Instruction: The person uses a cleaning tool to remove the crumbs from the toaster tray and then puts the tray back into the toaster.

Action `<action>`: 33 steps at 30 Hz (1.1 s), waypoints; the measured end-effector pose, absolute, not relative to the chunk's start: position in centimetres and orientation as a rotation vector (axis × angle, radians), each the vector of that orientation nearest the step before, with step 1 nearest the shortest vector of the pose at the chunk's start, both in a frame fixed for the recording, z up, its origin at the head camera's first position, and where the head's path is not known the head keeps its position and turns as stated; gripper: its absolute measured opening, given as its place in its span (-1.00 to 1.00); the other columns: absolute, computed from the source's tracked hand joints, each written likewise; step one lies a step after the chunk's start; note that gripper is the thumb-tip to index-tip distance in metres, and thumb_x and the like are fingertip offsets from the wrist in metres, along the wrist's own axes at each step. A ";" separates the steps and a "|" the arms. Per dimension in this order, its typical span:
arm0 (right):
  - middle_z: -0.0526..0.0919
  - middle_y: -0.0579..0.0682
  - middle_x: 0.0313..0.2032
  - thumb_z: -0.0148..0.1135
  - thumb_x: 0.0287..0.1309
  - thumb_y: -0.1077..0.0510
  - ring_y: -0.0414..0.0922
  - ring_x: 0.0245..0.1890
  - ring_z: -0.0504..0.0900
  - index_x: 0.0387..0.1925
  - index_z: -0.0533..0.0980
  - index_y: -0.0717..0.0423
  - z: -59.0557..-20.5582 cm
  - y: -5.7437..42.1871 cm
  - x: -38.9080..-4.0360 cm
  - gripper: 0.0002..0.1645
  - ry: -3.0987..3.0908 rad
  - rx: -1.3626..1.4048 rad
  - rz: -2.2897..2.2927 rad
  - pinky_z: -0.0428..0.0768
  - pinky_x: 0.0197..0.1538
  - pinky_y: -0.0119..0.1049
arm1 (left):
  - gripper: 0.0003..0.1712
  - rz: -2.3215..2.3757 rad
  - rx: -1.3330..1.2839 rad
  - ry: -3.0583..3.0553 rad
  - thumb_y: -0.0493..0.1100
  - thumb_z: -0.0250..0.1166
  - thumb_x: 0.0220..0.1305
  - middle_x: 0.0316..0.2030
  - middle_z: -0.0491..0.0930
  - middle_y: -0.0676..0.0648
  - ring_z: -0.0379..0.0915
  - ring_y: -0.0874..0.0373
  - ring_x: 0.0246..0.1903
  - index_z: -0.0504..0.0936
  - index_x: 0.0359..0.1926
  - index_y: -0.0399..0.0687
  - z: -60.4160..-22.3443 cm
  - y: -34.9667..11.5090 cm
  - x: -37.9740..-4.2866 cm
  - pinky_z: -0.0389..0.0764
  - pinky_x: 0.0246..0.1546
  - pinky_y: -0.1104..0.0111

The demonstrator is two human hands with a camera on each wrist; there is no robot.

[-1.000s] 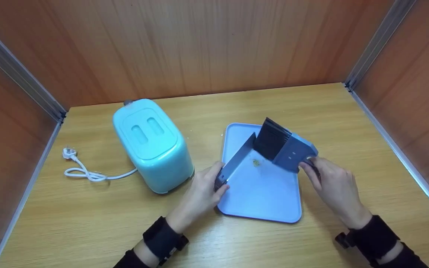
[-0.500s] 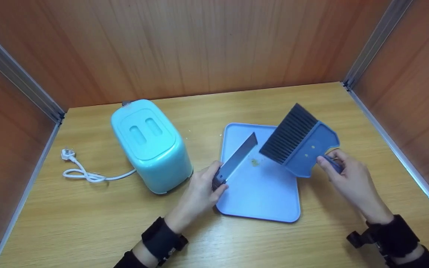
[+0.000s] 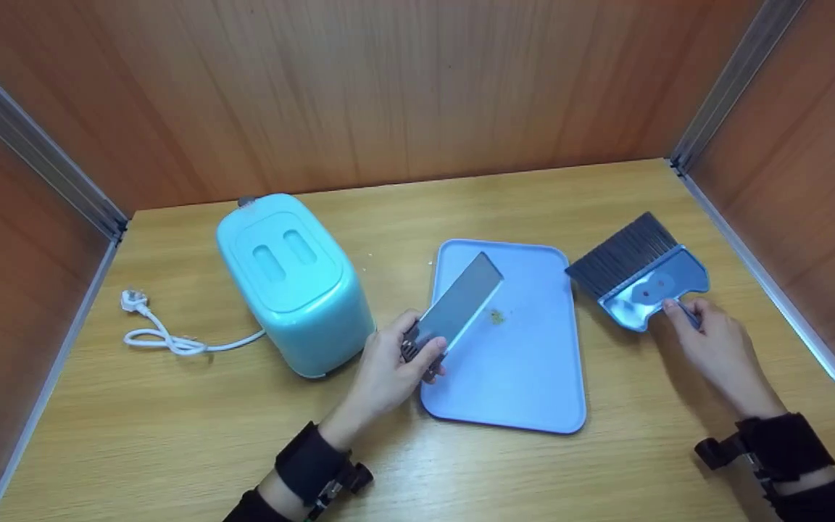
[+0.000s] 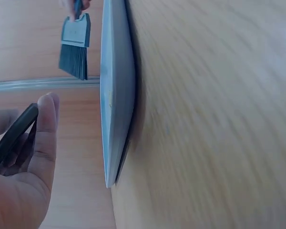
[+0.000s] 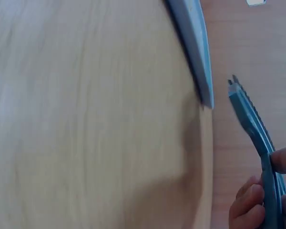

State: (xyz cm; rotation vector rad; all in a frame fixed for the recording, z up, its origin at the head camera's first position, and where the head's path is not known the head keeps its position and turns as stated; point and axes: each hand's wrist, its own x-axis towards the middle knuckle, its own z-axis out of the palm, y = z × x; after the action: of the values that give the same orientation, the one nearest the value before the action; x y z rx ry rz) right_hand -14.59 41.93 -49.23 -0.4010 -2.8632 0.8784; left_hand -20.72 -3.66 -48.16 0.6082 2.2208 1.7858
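My left hand grips the dark end of a flat, narrow metal blade above the left side of a blue tray. Its exact kind cannot be told; in the left wrist view only a dark edge shows between thumb and fingers. A little patch of yellowish-brown crumbs lies on the tray. To the tray's right, my right hand pinches the handle of a wide blue brush with dark bristles. Seen edge-on in the right wrist view, the brush is held off the table.
A turquoise toaster with a lid stands left of the tray. Its white cord and plug lie on the table farther left. Small white specks dot the wood between toaster and tray. Wood-look panels enclose the back and sides.
The brush has left the blade and swung right, off the tray's crumbs and past its right edge. My left hand has turned the blade so its flat face shows more.
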 end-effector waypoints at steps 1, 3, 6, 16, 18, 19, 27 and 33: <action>0.63 0.41 -0.11 -0.10 0.67 -0.28 0.25 -0.15 0.59 0.07 0.49 0.39 -49.5 42.4 -14.6 -0.26 -2.876 -0.412 0.878 0.44 -0.24 -0.20 | -0.74 1.805 0.588 2.194 -0.16 0.33 0.55 -0.26 0.77 -0.35 0.81 -0.20 -0.37 0.61 0.12 -0.21 -48.1 -3.7 -20.7 0.86 -0.40 0.14; 0.59 0.38 -0.16 -0.12 0.68 -0.27 0.26 -0.17 0.56 0.02 0.48 0.38 -50.0 43.2 -14.7 -0.28 -2.897 -0.444 0.865 0.42 -0.26 -0.17 | -0.75 1.837 0.556 2.152 -0.15 0.29 0.58 -0.25 0.76 -0.35 0.82 -0.19 -0.37 0.60 0.10 -0.23 -48.1 -3.7 -20.8 0.86 -0.40 0.14; 0.58 0.38 -0.16 -0.14 0.68 -0.27 0.29 -0.14 0.54 -0.05 0.47 0.36 -50.6 44.1 -14.8 -0.30 -2.922 -0.498 0.845 0.40 -0.23 -0.16 | -0.74 1.867 0.515 2.106 -0.16 0.26 0.60 -0.24 0.76 -0.33 0.83 -0.15 -0.38 0.58 0.14 -0.23 -48.0 -3.7 -20.8 0.86 -0.39 0.14; 0.44 0.09 -0.39 -0.25 0.66 -0.34 0.08 -0.31 0.48 -0.23 0.41 0.22 -51.0 45.7 -15.5 -0.28 -2.986 -0.623 0.807 0.34 -0.34 -0.22 | -0.68 1.975 0.456 1.964 -0.20 0.24 0.61 -0.19 0.74 -0.31 0.83 -0.10 -0.39 0.53 0.24 -0.26 -47.8 -3.7 -20.7 0.87 -0.34 0.10; 0.41 0.06 -0.44 -0.25 0.65 -0.36 0.05 -0.36 0.46 -0.26 0.40 0.22 -50.8 45.9 -15.5 -0.26 -3.022 -0.615 0.771 0.31 -0.36 -0.23 | -0.68 1.995 0.443 1.935 -0.20 0.23 0.61 -0.18 0.73 -0.31 0.83 -0.07 -0.39 0.53 0.24 -0.27 -47.8 -3.6 -20.7 0.87 -0.34 0.10; 0.39 0.05 -0.45 -0.25 0.64 -0.38 0.03 -0.38 0.45 -0.28 0.40 0.21 -50.7 45.9 -15.5 -0.25 -3.040 -0.613 0.753 0.31 -0.38 -0.23 | -0.68 2.004 0.437 1.922 -0.20 0.23 0.61 -0.17 0.73 -0.31 0.83 -0.05 -0.39 0.52 0.23 -0.28 -47.8 -3.5 -20.7 0.87 -0.34 0.11; 0.35 -0.05 -0.57 -0.11 0.59 -0.42 -0.06 -0.53 0.41 -0.49 0.37 0.11 -50.8 45.6 -15.4 -0.24 -3.030 -0.560 0.646 0.28 -0.48 -0.26 | -0.66 2.049 0.381 1.856 -0.25 0.22 0.61 -0.09 0.71 -0.29 0.83 0.00 -0.39 0.49 0.26 -0.33 -47.9 -3.0 -20.6 0.87 -0.33 0.17; 0.44 0.02 -0.50 -0.03 0.59 -0.37 -0.01 -0.48 0.48 -0.35 0.43 0.19 -50.8 45.5 -15.4 -0.30 -3.011 -0.543 0.633 0.33 -0.47 -0.26 | -0.63 2.057 0.337 1.851 -0.25 0.21 0.62 0.01 0.71 -0.35 0.85 -0.02 -0.36 0.47 0.29 -0.35 -48.1 -2.6 -20.6 0.87 -0.30 0.18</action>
State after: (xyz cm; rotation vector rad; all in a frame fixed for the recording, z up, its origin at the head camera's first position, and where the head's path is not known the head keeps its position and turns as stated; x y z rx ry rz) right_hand -15.36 45.52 -50.78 -0.5427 -3.0113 0.6328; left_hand -20.64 -2.65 -48.14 0.3368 1.8511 2.0568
